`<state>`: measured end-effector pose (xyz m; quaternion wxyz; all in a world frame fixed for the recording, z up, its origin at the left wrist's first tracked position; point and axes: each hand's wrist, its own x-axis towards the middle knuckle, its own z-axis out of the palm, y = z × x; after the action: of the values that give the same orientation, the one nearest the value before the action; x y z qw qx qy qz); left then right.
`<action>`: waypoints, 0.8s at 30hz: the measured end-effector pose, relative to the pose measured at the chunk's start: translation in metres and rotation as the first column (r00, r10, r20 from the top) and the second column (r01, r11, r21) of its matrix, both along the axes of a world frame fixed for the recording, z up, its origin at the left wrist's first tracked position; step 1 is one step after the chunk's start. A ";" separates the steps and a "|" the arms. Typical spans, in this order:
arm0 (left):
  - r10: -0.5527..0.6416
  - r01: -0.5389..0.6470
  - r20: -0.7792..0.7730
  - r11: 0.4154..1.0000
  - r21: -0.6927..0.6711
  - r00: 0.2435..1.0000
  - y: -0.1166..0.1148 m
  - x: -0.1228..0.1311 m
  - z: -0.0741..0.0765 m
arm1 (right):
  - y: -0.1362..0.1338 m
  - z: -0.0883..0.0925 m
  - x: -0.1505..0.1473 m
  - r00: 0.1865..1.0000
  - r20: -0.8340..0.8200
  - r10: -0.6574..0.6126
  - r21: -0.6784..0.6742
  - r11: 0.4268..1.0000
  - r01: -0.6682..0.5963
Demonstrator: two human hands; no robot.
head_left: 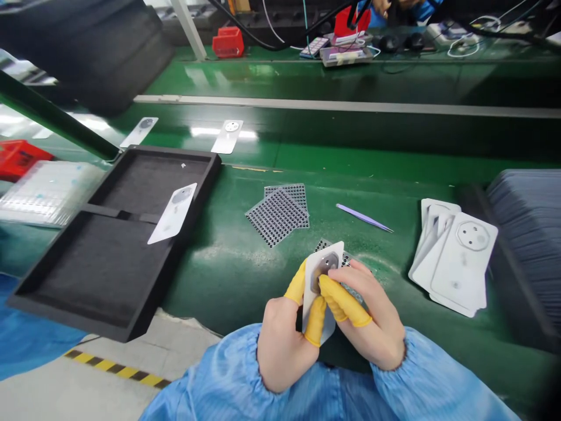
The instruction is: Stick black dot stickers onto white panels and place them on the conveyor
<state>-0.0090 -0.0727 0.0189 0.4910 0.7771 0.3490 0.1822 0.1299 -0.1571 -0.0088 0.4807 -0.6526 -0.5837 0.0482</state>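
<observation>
My left hand (287, 339), with yellow finger cots on its thumb and finger, grips a white phone back cover (312, 313) by its sides. The cover is tilted, its round grey camera area facing up. My right hand (368, 316) has its yellow-cotted fingertips pressed together at that camera area; anything tiny between them is hidden. Under the cover, partly covered by my hands, lies a sheet of black dots (323, 244). Two more dotted sheets (280, 216) overlap on the green bench. Purple tweezers (363, 218) lie beyond my right hand.
A stack of white covers (460, 263) sits at right, beside a dark tray of upright grey sheets (526, 234). At left, one cover (173, 213) rests across the edge of a black tray (100, 263). Two covers (228, 137) lie farther back. Another person's hands (382, 7) show at the top.
</observation>
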 end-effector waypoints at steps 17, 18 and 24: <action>0.012 -0.023 0.098 0.993 0.116 0.995 -0.003 0.006 -0.001 | -0.003 0.010 0.004 0.930 0.363 0.049 0.009 0.998 -0.056; 0.008 -0.021 0.089 0.989 0.147 0.996 -0.003 0.005 -0.002 | -0.003 0.010 0.003 0.929 0.369 0.035 0.010 0.999 -0.041; 0.039 -0.042 0.016 0.949 0.312 0.999 -0.004 0.003 -0.007 | -0.006 0.011 0.000 0.926 0.372 0.065 -0.030 0.998 -0.058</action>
<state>-0.0058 -0.0767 0.0116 0.3600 0.8367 0.3292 0.2490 0.1299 -0.1627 0.0024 0.3533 -0.6357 -0.6841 -0.0562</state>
